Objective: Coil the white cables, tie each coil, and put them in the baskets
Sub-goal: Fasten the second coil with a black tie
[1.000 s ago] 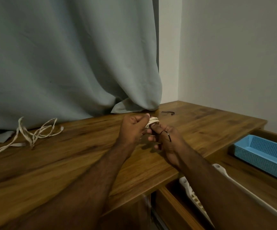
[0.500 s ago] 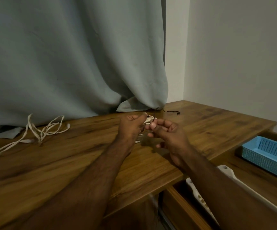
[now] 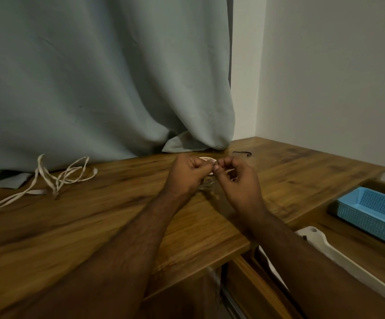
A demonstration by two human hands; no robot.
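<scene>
Both hands now pinching together at coiled cable (image 3: 206, 159): left hand (image 3: 188, 174), right hand (image 3: 237, 180) (black tie no longer dangling), tying nearly finishing.

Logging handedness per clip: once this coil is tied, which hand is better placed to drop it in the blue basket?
Probably the right hand: the blue basket lies on its side, while the left hand would have to cross over.

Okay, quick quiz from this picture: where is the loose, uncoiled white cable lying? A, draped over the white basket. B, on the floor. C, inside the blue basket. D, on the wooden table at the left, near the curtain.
D: the loose white cable sprawls on the wooden table at the left, just in front of the curtain, away from both hands.
</scene>
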